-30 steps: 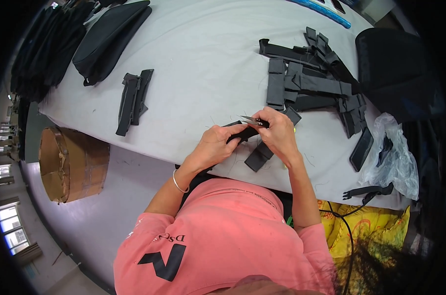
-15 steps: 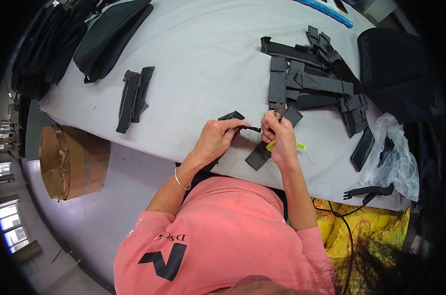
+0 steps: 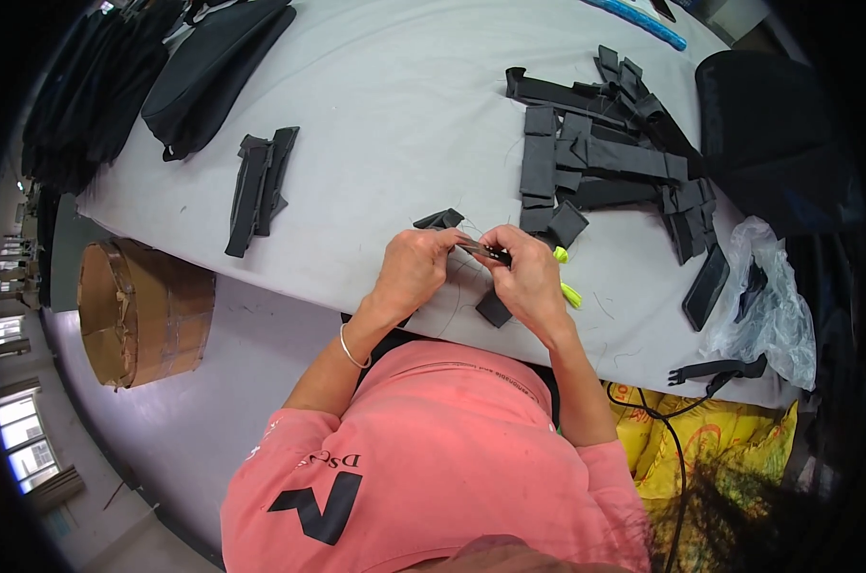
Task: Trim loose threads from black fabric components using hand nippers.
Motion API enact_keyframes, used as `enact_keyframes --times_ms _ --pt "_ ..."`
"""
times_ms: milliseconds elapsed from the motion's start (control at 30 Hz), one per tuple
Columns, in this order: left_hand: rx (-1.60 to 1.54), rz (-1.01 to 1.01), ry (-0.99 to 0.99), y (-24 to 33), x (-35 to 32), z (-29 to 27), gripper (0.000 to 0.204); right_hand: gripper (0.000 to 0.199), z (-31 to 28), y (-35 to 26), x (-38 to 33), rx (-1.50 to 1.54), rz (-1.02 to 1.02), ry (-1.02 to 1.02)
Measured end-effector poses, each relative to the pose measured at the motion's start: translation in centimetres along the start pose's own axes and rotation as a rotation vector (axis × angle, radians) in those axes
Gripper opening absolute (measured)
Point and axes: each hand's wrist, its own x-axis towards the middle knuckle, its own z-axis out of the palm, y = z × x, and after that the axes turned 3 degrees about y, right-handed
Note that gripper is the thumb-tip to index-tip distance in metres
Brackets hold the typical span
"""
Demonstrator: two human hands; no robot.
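Near the front edge of the table, my two hands meet almost tip to tip. My left hand (image 3: 410, 271) pinches a black fabric strip (image 3: 439, 220), part of which shows beyond the knuckles. Closed in my right hand (image 3: 531, 286) is a pair of thread snips (image 3: 571, 296) with yellow-green handles. Their dark blades point left and lie at my left fingertips, against the work there. Fingers hide exactly where the blades touch. Another black strip (image 3: 493, 308) lies partly under my right hand. Loose threads are scattered around both hands.
A pile of black strips (image 3: 633, 164) lies ahead to the right, with a smaller bundle (image 3: 261, 194) at left. To the right are a phone (image 3: 705, 288), a clear plastic bag (image 3: 762, 306) and a buckle strap (image 3: 715, 371). A cardboard box (image 3: 165, 310) stands left of the table.
My right hand has turned and moved left and slightly down, swinging the snips' blades from pointing away to pointing at my left fingers. My left hand has barely moved.
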Motion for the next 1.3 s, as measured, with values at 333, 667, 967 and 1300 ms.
enact_keyframes --times_ms 333,667,967,1300 --pt "0.022 0.049 0.104 -0.5 0.1 0.2 0.031 0.012 1.7 2.1 -0.3 0.493 0.077 -0.045" --pt "0.039 0.070 0.095 -0.2 0.2 0.1 0.031 0.015 0.7 0.2 -0.3 0.083 -0.009 -0.003" --pt "0.027 0.100 0.117 -0.3 0.0 0.1 0.032 0.011 2.0 2.0 0.0 0.317 0.005 -0.029" --pt "-0.395 -0.176 0.062 1.0 0.0 -0.7 0.028 0.019 1.7 1.7 -0.9 1.203 0.387 -0.167"
